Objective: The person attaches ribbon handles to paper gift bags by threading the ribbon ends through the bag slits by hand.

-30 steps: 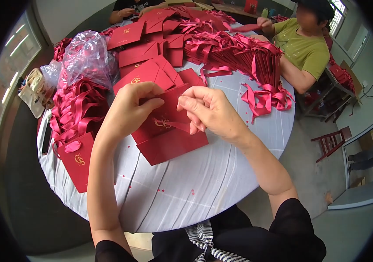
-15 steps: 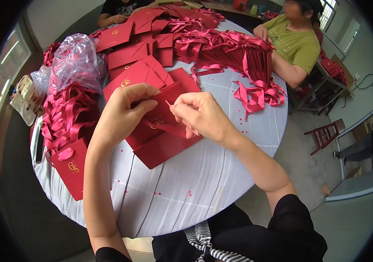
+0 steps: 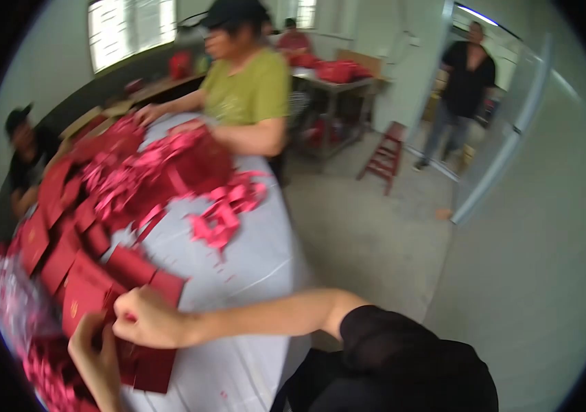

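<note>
Blur hides whether the left hand [image 3: 94,349] and right hand [image 3: 152,319], curled close together at the red bag [image 3: 154,371] over the pale tablecloth [image 3: 238,364], grip it, so steady its edge and work gently

The big table [image 3: 259,250] has a white cover. Flat red bags [image 3: 34,240] lie on its left side, some on top of others. A thick bunch of red bags [image 3: 200,165] sits farther back, and a loose heap of pink ribbon [image 3: 224,218] is just beside it. A red stool [image 3: 385,158] stands on the grey floor [image 3: 368,233].
</note>
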The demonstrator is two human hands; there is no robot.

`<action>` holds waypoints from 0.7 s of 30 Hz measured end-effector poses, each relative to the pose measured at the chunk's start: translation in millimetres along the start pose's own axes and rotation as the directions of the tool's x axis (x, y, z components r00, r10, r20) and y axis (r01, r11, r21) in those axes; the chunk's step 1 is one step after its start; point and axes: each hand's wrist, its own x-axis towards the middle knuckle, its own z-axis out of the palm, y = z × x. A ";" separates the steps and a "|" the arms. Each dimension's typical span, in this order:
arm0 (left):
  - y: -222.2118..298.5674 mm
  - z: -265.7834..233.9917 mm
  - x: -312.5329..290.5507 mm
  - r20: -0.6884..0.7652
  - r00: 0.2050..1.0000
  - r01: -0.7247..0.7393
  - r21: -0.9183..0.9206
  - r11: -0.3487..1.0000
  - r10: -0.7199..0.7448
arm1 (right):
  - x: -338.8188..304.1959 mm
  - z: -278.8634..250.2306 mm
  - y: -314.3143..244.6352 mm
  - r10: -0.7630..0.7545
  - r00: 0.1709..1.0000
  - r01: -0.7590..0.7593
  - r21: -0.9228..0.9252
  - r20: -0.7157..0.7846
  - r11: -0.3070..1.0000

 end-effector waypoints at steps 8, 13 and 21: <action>30.2 4.7 7.8 0.052 0.998 0.028 0.042 0.999 -0.030 | 0.4 -13.1 5.1 -0.166 0.986 0.164 -0.111 -0.008 0.980; 30.3 3.4 5.5 0.068 0.996 0.061 -0.011 0.998 -0.060 | -10.1 -7.3 2.7 -0.159 0.987 0.162 -0.143 0.035 0.976; 36.9 1.1 3.1 0.058 0.997 -0.057 0.111 0.992 0.051 | 7.4 -29.9 -13.4 0.319 0.897 -0.397 0.240 0.304 0.886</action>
